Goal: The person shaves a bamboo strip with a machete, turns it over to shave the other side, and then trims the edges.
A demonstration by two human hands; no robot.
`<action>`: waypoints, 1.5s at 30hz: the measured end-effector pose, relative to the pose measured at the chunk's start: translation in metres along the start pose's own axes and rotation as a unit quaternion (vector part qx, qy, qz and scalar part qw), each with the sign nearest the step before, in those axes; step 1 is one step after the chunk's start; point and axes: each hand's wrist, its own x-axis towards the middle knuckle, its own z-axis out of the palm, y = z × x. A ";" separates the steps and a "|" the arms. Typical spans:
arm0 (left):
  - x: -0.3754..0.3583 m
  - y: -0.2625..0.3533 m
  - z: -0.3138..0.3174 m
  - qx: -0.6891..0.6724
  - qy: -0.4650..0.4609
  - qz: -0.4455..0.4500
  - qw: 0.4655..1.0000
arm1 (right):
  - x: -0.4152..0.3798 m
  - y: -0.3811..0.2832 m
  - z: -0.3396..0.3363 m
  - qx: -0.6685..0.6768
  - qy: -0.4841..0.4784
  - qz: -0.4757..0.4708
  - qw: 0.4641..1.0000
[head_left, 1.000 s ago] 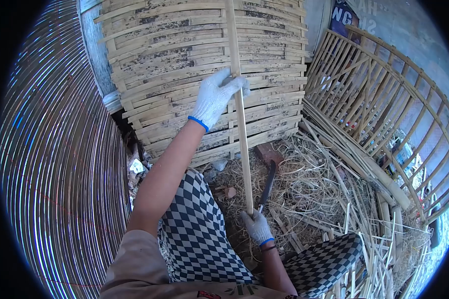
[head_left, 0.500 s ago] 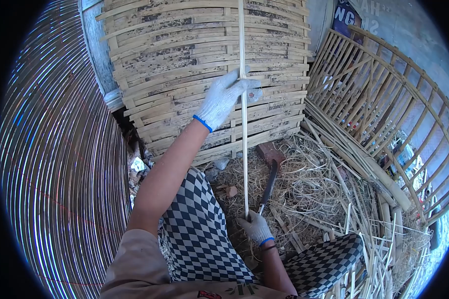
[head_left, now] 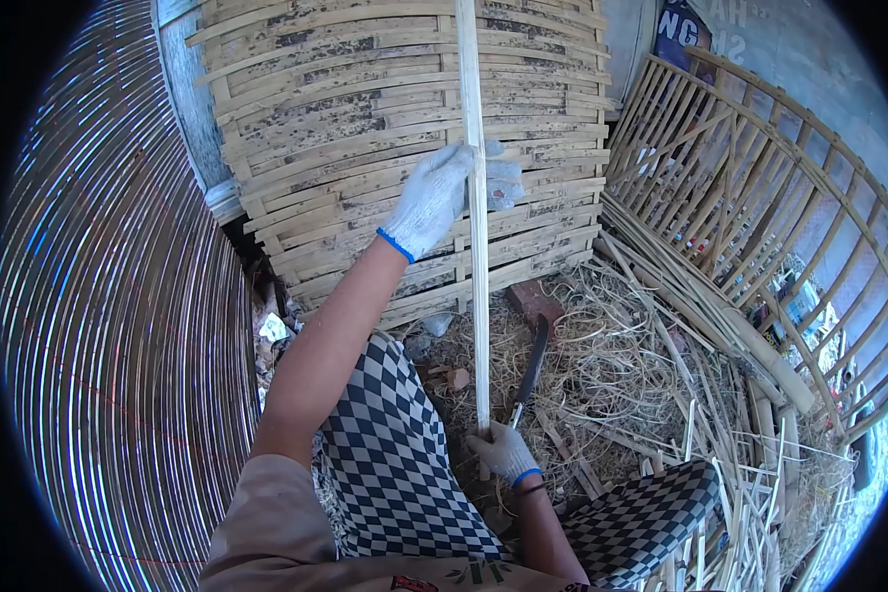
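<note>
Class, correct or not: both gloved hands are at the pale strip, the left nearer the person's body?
Not correct: the head view shows the right hand nearer the person's body, with the left hand farther out along the pale strip.

The top edge is cutting off your bamboo strip. The strip is hiding part of your left hand. Low beside the strip, your right hand is covering the knife at its near end. Behind the strip, the woven panel is also being cut off.
</note>
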 end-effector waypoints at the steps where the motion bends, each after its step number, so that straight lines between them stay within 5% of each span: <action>1: 0.000 0.000 -0.001 -0.006 -0.003 -0.008 1.000 | 0.001 0.002 0.001 0.009 -0.004 0.006 1.000; 13: 0.000 -0.003 -0.003 -0.006 0.029 0.014 0.999 | -0.001 -0.009 -0.003 0.008 -0.035 0.051 0.998; 33: 0.004 -0.001 -0.005 -0.062 -0.071 -0.026 0.995 | 0.000 -0.012 -0.003 0.004 -0.034 0.101 0.994; 45: 0.002 -0.001 -0.004 -0.023 -0.071 -0.017 0.997 | 0.002 0.001 0.000 -0.010 -0.007 0.037 0.999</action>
